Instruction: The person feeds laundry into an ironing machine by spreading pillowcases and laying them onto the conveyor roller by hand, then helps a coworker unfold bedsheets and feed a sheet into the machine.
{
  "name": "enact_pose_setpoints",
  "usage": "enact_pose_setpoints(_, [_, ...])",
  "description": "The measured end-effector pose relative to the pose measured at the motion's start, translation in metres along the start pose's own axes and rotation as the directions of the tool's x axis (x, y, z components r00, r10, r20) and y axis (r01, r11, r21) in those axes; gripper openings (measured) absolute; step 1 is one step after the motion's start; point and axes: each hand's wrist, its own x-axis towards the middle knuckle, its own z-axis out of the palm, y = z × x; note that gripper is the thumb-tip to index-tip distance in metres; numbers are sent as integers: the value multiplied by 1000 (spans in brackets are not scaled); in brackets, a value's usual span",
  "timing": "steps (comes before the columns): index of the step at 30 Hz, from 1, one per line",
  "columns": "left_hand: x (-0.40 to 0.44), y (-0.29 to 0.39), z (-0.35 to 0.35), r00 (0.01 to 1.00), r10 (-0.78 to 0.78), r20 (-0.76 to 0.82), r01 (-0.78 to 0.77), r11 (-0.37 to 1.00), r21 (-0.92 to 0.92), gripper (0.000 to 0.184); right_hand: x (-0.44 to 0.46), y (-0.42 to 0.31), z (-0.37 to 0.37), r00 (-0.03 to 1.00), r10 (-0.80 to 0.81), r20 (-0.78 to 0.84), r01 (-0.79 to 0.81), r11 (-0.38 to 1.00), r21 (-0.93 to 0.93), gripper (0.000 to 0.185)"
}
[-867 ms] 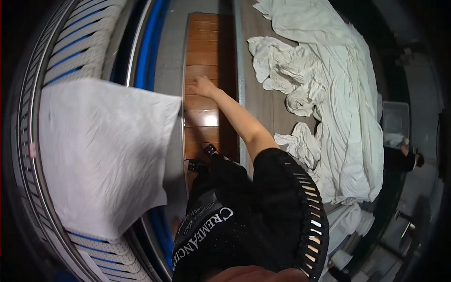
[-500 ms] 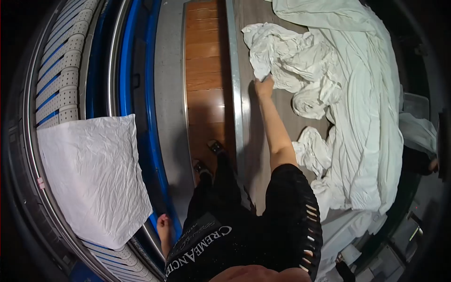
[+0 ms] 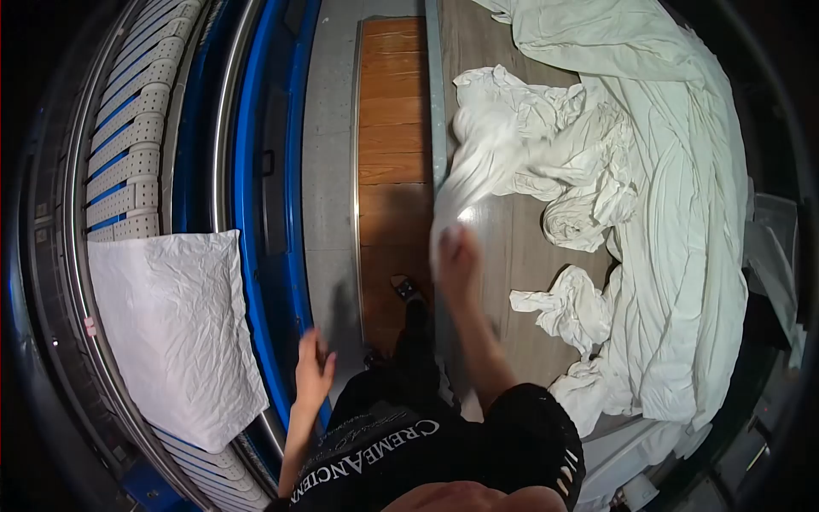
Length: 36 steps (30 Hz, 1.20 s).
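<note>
My right hand (image 3: 458, 252), smeared by motion, is closed on one end of a white cloth (image 3: 478, 171). The cloth stretches from the fist back to a crumpled heap of white linen (image 3: 589, 149) on the wood-grain table; where one piece ends and another begins I cannot tell. Above the blue rail's lower part, my left hand (image 3: 316, 371) holds nothing, its thumb apart from its fingers. To its left, a flat, wrinkled white rectangular cloth (image 3: 175, 333) lies across the machine's perforated belts (image 3: 136, 188).
A blue-edged machine frame (image 3: 256, 171) with a steel roller (image 3: 226, 111) runs along the left. Brown floorboards (image 3: 392, 128) fill the aisle under my feet. A long pile of white sheets (image 3: 674, 213) covers the table's right side, with a small crumpled cloth (image 3: 572, 307) beside it.
My right hand has drawn back from the heap toward my body, pulling the white cloth along. My left hand has risen and moved forward beside the blue rail. The view has shifted slightly.
</note>
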Motion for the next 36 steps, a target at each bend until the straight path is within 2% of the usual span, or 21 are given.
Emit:
enact_pose_setpoints(2, [20, 48, -5, 926, 362, -106, -328, 912, 247, 89, -60, -77, -11, 970, 154, 189, -187, 967, 172, 21])
enact_pose_setpoints(3, [24, 61, -4, 854, 504, -125, -464, 849, 253, 82, -77, -101, -22, 923, 182, 339, -260, 944, 203, 21])
enact_pose_setpoints(4, [26, 70, -3, 761, 633, -143, -587, 765, 264, 76, -90, -118, -33, 900, 59, 432, -175, 956, 235, 22])
enact_pose_setpoints(6, [33, 56, 19, 783, 561, -270, -612, 771, -175, 73, -111, -150, -50, 849, -68, 524, -92, 957, 274, 23])
enact_pose_setpoints(7, [25, 64, 15, 789, 551, -271, -604, 776, -182, 73, -119, -167, -58, 725, -360, 587, 42, 874, 483, 26])
enact_pose_setpoints(8, [14, 76, 4, 882, 471, -14, -416, 764, -493, 71, -128, -182, -62, 543, -623, 563, 119, 721, 683, 28])
enact_pose_setpoints(9, [-1, 76, -6, 864, 430, 263, -130, 695, -708, 69, -138, -195, -63, 510, -631, 585, 63, 705, 706, 28])
enact_pose_setpoints(10, [-19, 38, 0, 916, 235, 324, 205, 418, -885, 64, -146, -207, -62, 459, -650, 606, 1, 682, 731, 28])
enact_pose_setpoints(11, [-33, 5, -8, 925, 285, 252, -83, 797, -598, 65, -149, -217, -58, 499, -656, 566, 33, 667, 745, 32])
enact_pose_setpoints(12, [-50, -20, -21, 920, 337, 199, -320, 941, -115, 65, -160, -222, -51, 625, -430, 652, -278, 658, 700, 33])
enact_pose_setpoints(13, [-80, 7, -77, 980, 158, 124, -123, 960, -253, 59, -173, -225, -39, 652, -162, 741, -561, 555, 614, 34])
enact_pose_setpoints(14, [-101, -30, -94, 994, 106, -9, -106, 992, -70, 48, -185, -222, -25, 767, -282, 576, -522, 246, 817, 32])
enact_pose_setpoints(15, [-133, -80, -112, 986, 58, -154, -42, 994, 105, 38, -204, -229, -3, 862, -98, 498, -457, 274, 846, 30])
enact_pose_setpoints(16, [-173, -124, -139, 975, 13, -221, 19, 989, 144, 34, -221, -267, 6, 848, -175, 501, -504, 26, 863, 33])
enact_pose_setpoints(22, [-394, -314, -255, 833, -188, -520, 315, 934, 167, 19, -373, -338, 111, 634, -220, 741, -709, 219, 671, 21])
enact_pose_setpoints(25, [-492, -420, -260, 599, -269, -754, 238, 959, -153, 18, -476, -368, 161, 470, -225, 853, -721, 460, 519, 20])
enact_pose_setpoints(26, [-529, -445, -258, 514, -357, -780, 276, 930, -243, 18, -516, -376, 179, 471, -211, 856, -693, 513, 507, 20])
enact_pose_setpoints(29, [-660, -567, -249, 498, -334, -800, 534, 845, -21, 22, -645, -380, 240, 621, -243, 745, -384, 734, 560, 31])
enact_pose_setpoints(31, [-758, -674, -213, 503, -305, -809, 529, 849, 9, 22, -750, -372, 254, 644, -307, 701, -406, 639, 653, 35])
enact_pose_setpoints(34, [-887, -811, -158, 443, -512, -736, 262, 859, -440, 22, -869, -358, 290, 385, -528, 757, -470, 594, 653, 37])
enact_pose_setpoints(36, [-927, -851, -155, 305, -607, -734, 146, 791, -594, 20, -925, -367, 320, 441, -501, 745, -499, 554, 667, 38])
